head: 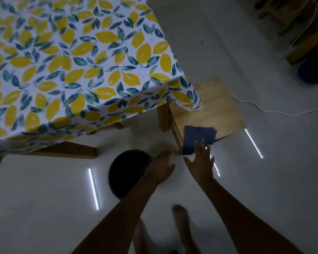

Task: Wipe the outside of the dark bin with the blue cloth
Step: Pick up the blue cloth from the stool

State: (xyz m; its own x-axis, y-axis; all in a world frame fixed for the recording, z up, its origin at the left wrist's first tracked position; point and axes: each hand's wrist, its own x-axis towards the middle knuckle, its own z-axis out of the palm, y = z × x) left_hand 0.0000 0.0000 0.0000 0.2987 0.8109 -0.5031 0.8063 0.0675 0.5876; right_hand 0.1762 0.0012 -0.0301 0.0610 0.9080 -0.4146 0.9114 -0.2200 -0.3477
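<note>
The dark round bin (123,173) stands upright on the white floor below the table's corner, its open mouth facing up. My left hand (162,166) hovers over its right rim, fingers loosely spread, holding nothing. The blue cloth (196,138) hangs folded over the front edge of a wooden stool (213,109). My right hand (202,162) is stretched out with its fingers apart, the fingertips just touching the cloth's lower edge. Neither hand grips anything.
A table with a lemon-print cloth (77,66) fills the upper left, its wooden leg (163,116) beside the stool. A white cable (264,109) runs over the floor at right. My bare feet (180,220) stand below the bin. Dark furniture sits at upper right.
</note>
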